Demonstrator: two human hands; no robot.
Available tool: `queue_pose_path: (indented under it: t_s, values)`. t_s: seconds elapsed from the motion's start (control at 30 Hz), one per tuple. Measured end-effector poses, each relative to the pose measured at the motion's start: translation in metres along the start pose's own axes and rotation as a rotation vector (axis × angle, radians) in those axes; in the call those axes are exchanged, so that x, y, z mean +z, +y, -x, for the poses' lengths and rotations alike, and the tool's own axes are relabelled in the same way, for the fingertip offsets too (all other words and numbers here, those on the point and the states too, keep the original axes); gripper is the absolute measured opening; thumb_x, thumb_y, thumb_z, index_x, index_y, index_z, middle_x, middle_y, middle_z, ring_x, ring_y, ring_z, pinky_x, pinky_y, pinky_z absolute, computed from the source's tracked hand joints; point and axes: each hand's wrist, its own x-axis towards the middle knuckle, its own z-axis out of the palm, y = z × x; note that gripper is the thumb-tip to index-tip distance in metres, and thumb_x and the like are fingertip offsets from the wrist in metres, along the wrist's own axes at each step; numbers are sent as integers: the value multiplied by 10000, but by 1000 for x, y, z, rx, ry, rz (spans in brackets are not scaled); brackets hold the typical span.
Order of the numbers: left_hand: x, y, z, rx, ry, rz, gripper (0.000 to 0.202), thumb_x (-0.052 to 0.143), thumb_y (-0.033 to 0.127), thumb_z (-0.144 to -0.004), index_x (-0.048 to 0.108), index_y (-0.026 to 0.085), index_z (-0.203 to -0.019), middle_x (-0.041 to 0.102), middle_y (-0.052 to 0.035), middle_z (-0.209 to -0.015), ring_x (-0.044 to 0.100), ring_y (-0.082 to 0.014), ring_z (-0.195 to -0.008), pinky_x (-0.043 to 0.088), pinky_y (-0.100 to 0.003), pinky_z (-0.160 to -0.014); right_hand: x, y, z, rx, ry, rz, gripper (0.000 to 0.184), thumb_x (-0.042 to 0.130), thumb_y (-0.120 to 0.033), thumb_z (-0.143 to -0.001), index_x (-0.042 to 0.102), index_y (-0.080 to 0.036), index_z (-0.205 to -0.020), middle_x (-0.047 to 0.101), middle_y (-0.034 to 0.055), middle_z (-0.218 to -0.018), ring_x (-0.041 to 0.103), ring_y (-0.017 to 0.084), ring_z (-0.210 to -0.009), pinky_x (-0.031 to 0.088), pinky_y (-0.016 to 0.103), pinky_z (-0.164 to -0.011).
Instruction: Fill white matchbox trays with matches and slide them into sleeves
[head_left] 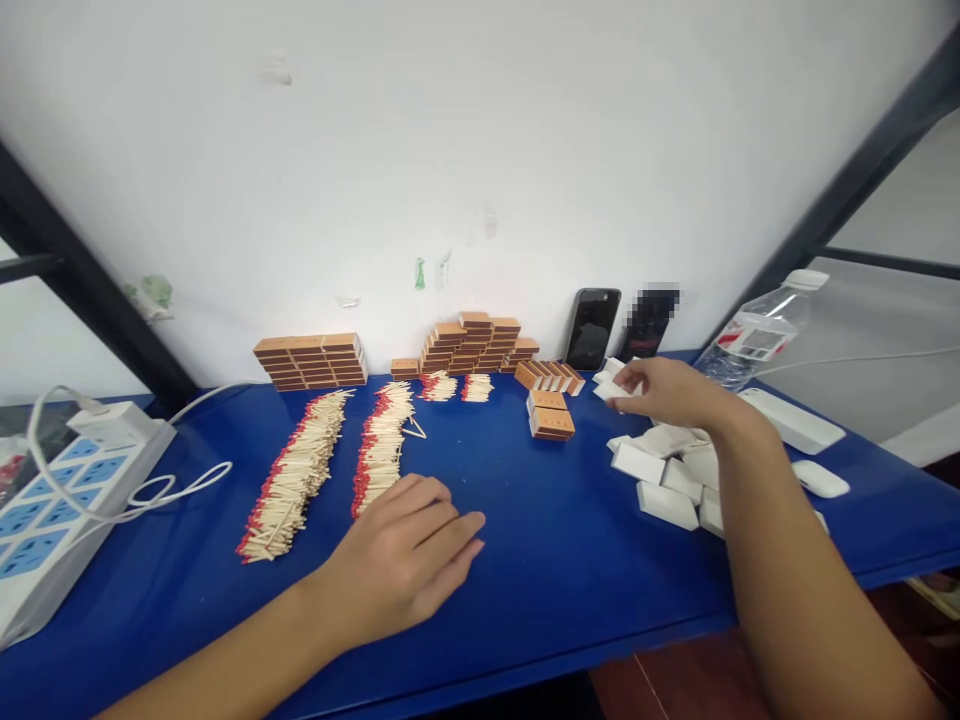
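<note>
My left hand [401, 550] lies palm down on the blue table [540, 540], fingers spread, just below the near end of a row of red-tipped matches [381, 450]. A second, longer row of matches [294, 475] lies to its left. My right hand [664, 392] reaches out over a heap of white inner match trays [667, 475] and pinches one white tray [611, 388] at the heap's far left. Two orange matchboxes [550, 414] are stacked just left of that hand.
Stacks of orange matchboxes [311, 360] and a taller pile [472, 343] line the white wall, with two small match bundles [457, 387] before them. Two phones [592, 328] lean on the wall. A power strip [60, 500] with cables sits left; a water bottle [757, 335], white remote and mouse [821, 478] right.
</note>
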Motion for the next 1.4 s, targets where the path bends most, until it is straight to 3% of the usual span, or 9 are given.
queue_pose_path:
  t_s: [0.13, 0.23, 0.37, 0.47, 0.57, 0.7, 0.8, 1.03, 1.4]
  values:
    - [3, -1, 1, -91, 48, -20, 249, 723, 133, -944, 697, 140, -1192, 733, -49, -869, 643, -227, -895, 574, -385, -800, 6, -65, 26, -312, 79, -268, 403, 746, -524, -832, 730, -211, -1085, 736, 86, -1017, 651, 251, -896, 495, 357, -768]
    - [3, -8, 2, -200, 63, -111, 306, 731, 251, -953, 689, 138, -1234, 739, -73, -918, 645, -249, -898, 588, -433, -836, 27, -118, 49, -602, -194, -310, 342, 756, -434, -848, 733, -226, -1119, 729, 61, -1059, 640, 219, -912, 496, 331, -788]
    - [3, -16, 4, -268, -126, -191, 550, 742, 506, -929, 673, 110, -1304, 733, -157, -1153, 648, -361, -1137, 575, -553, -991, 52, -158, 63, -727, -467, -261, 344, 796, -409, -851, 746, -234, -1143, 722, 46, -1107, 640, 213, -986, 490, 324, -845]
    - [5, -18, 7, -268, -219, -165, 511, 735, 541, -928, 714, 123, -1220, 716, -159, -1188, 626, -373, -1199, 557, -564, -1038, 54, -158, 50, -702, -481, -276, 426, 810, -510, -851, 755, -229, -1166, 741, 49, -1118, 644, 210, -971, 492, 320, -835]
    - [8, -17, 9, -267, -237, -154, 417, 712, 496, -957, 740, 129, -1153, 712, -150, -1161, 613, -367, -1206, 546, -564, -1051, 42, -142, 20, -589, -310, -240, 349, 739, -521, -909, 782, -212, -1066, 766, 55, -992, 652, 210, -880, 482, 319, -764]
    - [9, -20, 10, -282, -240, -122, 379, 707, 472, -960, 747, 133, -1125, 708, -138, -1148, 597, -361, -1216, 525, -570, -1081, 31, -124, -25, -436, -65, -103, 201, 683, -360, -930, 786, -189, -905, 766, 62, -866, 653, 198, -777, 451, 307, -691]
    - [7, -22, 10, -312, -241, -73, 330, 723, 434, -945, 745, 146, -1103, 705, -124, -1137, 601, -346, -1199, 530, -546, -1071, 39, -127, -43, -442, -74, -18, 120, 703, -263, -890, 791, -185, -870, 772, 48, -824, 654, 180, -726, 436, 283, -658]
    - [2, -26, 8, -329, -215, 20, 249, 739, 399, -946, 745, 180, -1063, 705, -102, -1112, 616, -316, -1167, 529, -538, -1061, 74, -156, -44, -497, -60, 199, 98, 710, -189, -914, 803, -160, -895, 809, 112, -976, 704, 228, -918, 427, 282, -737]
    - [-2, -39, 8, -323, -146, -29, 252, 732, 387, -967, 723, 176, -1104, 725, -94, -1115, 616, -296, -1210, 514, -519, -1108, 77, -153, -33, -554, -100, 260, 187, 571, -158, -1007, 748, -107, -974, 763, 185, -1083, 660, 270, -1048, 451, 319, -895]
